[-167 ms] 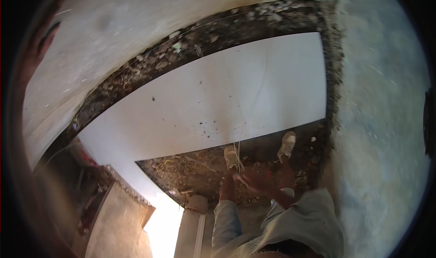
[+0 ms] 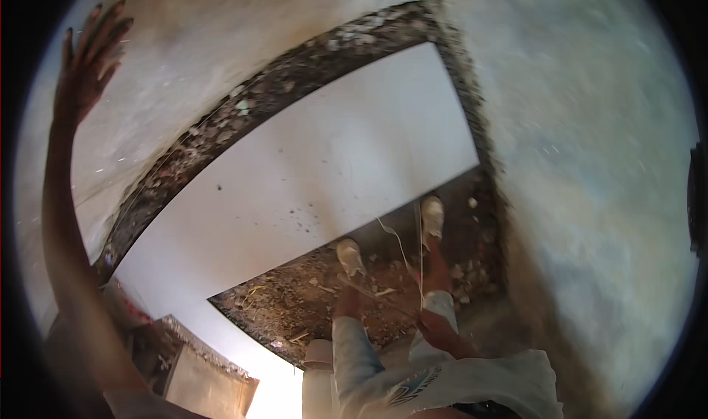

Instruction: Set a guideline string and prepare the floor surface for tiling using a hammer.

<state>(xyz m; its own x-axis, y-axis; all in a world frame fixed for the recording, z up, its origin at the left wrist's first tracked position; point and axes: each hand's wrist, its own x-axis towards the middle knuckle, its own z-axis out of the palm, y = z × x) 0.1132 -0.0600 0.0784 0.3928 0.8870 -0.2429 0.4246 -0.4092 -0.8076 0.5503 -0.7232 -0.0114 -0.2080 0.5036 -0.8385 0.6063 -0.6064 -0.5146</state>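
Note:
Raised at the far left, my left hand [image 2: 87, 76] has its fingers spread, in front of or against the pale wall; contact cannot be told. My right hand [image 2: 436, 329] is low in front of my thigh, closed round a thin white string [image 2: 421, 249]. One strand runs nearly straight up from it, and another curls loosely towards the edge of the white sheet [image 2: 354, 146]. A thin brownish stick-like thing [image 2: 380, 297] reaches left from near the same hand; whether I hold it is unclear. The flat sheet, speckled with dark crumbs, lies ahead of my feet.
Rough earth with rubble [image 2: 265, 312] lies under my shoes [image 2: 350, 257], and a strip of broken stones [image 2: 243, 102] runs along the sheet's far side. Plastered walls [image 2: 582, 139] rise beyond and at the right. A pinkish block-like thing [image 2: 318, 351] stands near my left leg.
The view has swung, so the sheet sits further left and tilts more. My left hand and forearm now show fully. My right hand is lower and nearer my body, and one string strand has slackened.

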